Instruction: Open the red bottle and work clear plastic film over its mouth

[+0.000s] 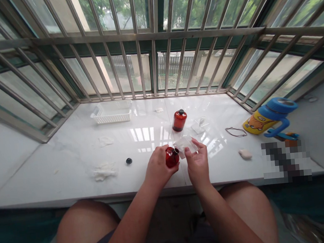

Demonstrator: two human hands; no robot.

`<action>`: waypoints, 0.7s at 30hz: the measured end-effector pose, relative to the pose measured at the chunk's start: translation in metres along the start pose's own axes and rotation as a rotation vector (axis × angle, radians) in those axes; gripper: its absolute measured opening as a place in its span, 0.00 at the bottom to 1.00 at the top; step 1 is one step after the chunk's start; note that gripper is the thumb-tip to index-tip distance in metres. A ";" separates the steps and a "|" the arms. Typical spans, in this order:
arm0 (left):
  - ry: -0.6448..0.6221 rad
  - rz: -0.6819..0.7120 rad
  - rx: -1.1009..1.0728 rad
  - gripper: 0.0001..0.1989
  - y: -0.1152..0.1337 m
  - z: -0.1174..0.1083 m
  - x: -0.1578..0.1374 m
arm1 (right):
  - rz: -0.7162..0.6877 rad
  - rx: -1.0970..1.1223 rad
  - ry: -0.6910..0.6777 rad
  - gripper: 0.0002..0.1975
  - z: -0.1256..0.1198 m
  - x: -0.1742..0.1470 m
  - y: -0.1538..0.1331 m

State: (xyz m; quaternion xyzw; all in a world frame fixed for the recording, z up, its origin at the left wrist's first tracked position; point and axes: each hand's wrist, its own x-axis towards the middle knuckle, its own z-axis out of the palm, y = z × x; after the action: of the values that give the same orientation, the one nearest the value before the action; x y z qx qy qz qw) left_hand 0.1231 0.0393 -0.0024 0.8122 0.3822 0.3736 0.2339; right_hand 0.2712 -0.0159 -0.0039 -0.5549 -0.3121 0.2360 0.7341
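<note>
Currently, an Open Bottle (172,157) Meets Clear Plastic (187,145)

Visibly, the left hand (158,162) is wrapped round the red bottle, thumb and fingers on its body, with the uncapped neck tilted toward the right hand (197,164). That hand pinches the plastic between thumb and fingers, right beside the neck; whether plastic and neck touch, I cannot tell. Both hands are above the near part of a white ledge (74,155), between the person's knees.

A black cap (129,161) lies to the left of the left hand. Beyond the hands stands a second red flask (179,122), upright and capped, with a crumpled wrapper (199,125) near it on the right. On the left side are two crumpled tissues, one nearer (106,171) and one farther (105,141), and behind them a white basket (113,119) close to the window bars (143,36).

To the right lie a thin cord (236,136) and a small beige block (244,154). A blue-and-yellow jug (269,117) leans past them. Pixelation hides something dark at the ledge's right end.
</note>
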 end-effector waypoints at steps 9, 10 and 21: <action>-0.022 -0.020 -0.015 0.35 0.002 -0.002 0.002 | -0.035 -0.045 -0.004 0.28 -0.001 0.001 -0.002; -0.023 -0.021 -0.013 0.35 0.002 -0.002 0.002 | -0.037 -0.049 -0.005 0.28 -0.002 0.001 -0.002; -0.028 -0.019 0.010 0.37 0.002 -0.002 0.003 | -0.111 -0.147 -0.021 0.25 -0.007 0.004 0.000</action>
State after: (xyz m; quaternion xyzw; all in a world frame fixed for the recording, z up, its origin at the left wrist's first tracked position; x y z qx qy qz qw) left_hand 0.1236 0.0400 0.0017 0.8148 0.3885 0.3581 0.2386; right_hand 0.2790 -0.0172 -0.0046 -0.5866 -0.3664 0.1774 0.7002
